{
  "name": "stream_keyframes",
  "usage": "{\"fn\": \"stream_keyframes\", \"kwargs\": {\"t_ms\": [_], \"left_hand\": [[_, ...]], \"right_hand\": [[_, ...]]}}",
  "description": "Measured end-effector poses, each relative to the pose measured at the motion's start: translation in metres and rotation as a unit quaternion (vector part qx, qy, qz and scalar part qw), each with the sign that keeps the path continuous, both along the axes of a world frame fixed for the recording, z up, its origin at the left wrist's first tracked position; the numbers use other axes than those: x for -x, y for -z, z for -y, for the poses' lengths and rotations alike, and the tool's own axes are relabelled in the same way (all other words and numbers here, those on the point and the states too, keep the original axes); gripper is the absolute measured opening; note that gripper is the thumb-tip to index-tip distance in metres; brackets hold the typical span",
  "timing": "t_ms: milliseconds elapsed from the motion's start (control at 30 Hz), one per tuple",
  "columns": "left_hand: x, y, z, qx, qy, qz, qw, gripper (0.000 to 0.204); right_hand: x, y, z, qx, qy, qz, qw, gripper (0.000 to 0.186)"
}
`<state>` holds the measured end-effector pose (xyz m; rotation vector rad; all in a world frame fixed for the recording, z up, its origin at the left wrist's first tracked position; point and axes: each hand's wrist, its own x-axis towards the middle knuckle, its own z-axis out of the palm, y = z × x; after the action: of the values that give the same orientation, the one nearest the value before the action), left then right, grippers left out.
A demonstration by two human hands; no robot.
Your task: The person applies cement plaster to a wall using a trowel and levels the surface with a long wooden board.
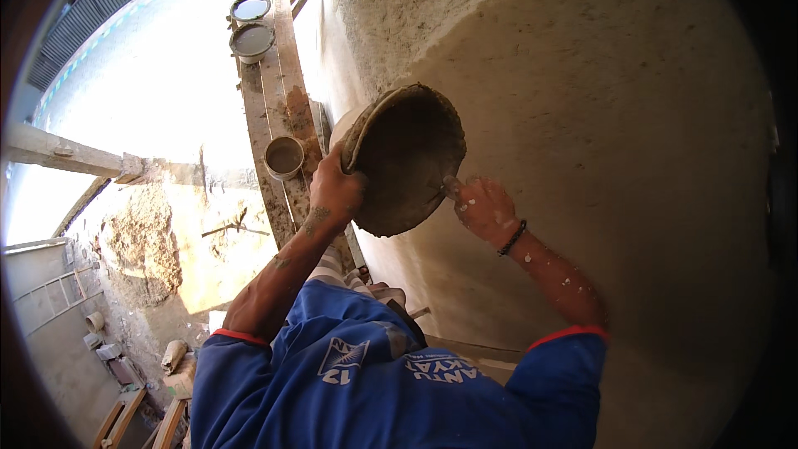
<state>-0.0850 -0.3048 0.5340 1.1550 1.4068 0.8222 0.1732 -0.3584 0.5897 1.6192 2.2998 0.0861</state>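
Observation:
My left hand (337,187) grips the rim of a mortar-caked bucket (409,135), tilted so that its dark inside faces right. My right hand (480,204), spattered with pale mortar, is closed on a small tool at the bucket's right side; the tool's far end is inside the bucket and hard to make out. Beyond my left hand, a small pail of grey mix (284,158) stands on the plank scaffold (295,108).
The plastered wall (615,133) fills the right side. Two more buckets (251,41) stand farther along the planks. A timber beam (62,150) juts in from the left. Far below lie a sand heap (141,245), boards (125,420) and bags (174,356).

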Motion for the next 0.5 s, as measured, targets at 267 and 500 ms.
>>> {"fn": "stream_keyframes", "kwargs": {"t_ms": [267, 500], "left_hand": [[-0.009, -0.002, 0.0, 0.022, 0.004, -0.021, 1.0, 0.054], [0.005, 0.02, 0.007, -0.012, 0.011, 0.023, 1.0, 0.053]], "right_hand": [[0.01, 0.04, 0.027, 0.091, 0.106, -0.228, 0.964, 0.037], [0.031, 0.065, 0.025, -0.022, 0.113, -0.401, 0.909, 0.04]]}}
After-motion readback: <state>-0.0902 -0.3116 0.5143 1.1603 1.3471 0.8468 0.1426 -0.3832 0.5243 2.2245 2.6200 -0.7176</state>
